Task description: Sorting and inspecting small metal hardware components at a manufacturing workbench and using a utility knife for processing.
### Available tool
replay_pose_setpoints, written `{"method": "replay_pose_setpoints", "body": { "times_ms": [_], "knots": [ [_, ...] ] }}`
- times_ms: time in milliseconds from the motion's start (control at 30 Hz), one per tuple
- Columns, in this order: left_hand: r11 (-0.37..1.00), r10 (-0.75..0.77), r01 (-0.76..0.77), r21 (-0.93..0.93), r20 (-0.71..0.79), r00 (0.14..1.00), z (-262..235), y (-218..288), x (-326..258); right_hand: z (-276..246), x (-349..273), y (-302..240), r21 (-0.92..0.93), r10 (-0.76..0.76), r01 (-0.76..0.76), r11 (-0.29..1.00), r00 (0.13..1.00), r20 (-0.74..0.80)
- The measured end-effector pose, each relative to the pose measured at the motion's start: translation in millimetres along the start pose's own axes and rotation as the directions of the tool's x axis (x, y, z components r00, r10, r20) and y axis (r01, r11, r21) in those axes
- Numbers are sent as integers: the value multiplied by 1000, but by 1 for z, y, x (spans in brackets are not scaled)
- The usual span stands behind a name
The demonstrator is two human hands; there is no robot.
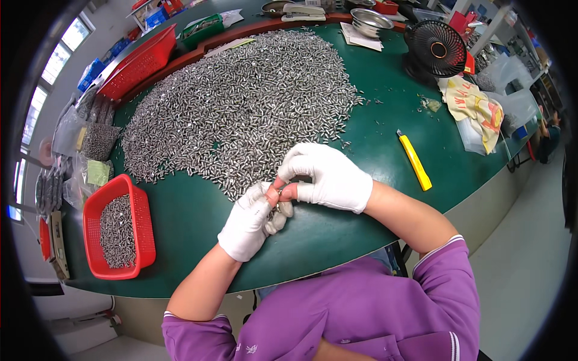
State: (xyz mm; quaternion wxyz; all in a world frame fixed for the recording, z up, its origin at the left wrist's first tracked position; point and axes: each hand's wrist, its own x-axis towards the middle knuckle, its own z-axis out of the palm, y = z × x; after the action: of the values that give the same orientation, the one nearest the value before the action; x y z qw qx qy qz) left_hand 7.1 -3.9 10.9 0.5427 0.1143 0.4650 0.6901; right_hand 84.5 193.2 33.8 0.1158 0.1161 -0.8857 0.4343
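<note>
A broad heap of small silvery cylindrical metal parts (241, 102) covers much of the green table. At its near edge my left hand (248, 221) and my right hand (328, 177) meet, both in white gloves that leave some fingertips bare. Thumbs and fingers are pinched together around a small metal part (280, 192), mostly hidden by the fingertips. The gloved lower fingers of my left hand curl beneath; whether more parts lie in that palm I cannot tell. Left of my hands stands a red plastic basket (146, 231) holding more such metal parts.
On the green table (385, 114), a yellow utility knife (414, 161) lies to the right. Beyond it are a black fan (438, 49) and a patterned cloth (472, 108). A metal bowl (371, 21) and a larger red basket (138, 63) stand at the back. Bagged parts (99, 139) line the left edge.
</note>
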Motion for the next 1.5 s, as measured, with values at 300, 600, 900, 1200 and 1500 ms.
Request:
{"method": "replay_pose_setpoints", "body": {
  "times_ms": [300,600,900,1200,1500],
  "knots": [
    [1000,6,-5,20,-50,999,5,3,-2,5,-1,7,56,71,-70,996,997,-6],
    [994,-34,44,-100,99,994,-5,1,2,9,0,8,-102,-32,23,995,995,-94],
    [998,-25,29,-48,67,997,-3,1,1,4,-1,-2,81,103,-102,991,995,-11],
    [1000,-26,27,-4,30,999,2,3,-1,5,-1,3,26,23,-22,999,999,-29],
    [997,28,-29,66,21,999,4,2,-1,-1,1,7,-343,-86,0,939,968,-235]
  ]
}}
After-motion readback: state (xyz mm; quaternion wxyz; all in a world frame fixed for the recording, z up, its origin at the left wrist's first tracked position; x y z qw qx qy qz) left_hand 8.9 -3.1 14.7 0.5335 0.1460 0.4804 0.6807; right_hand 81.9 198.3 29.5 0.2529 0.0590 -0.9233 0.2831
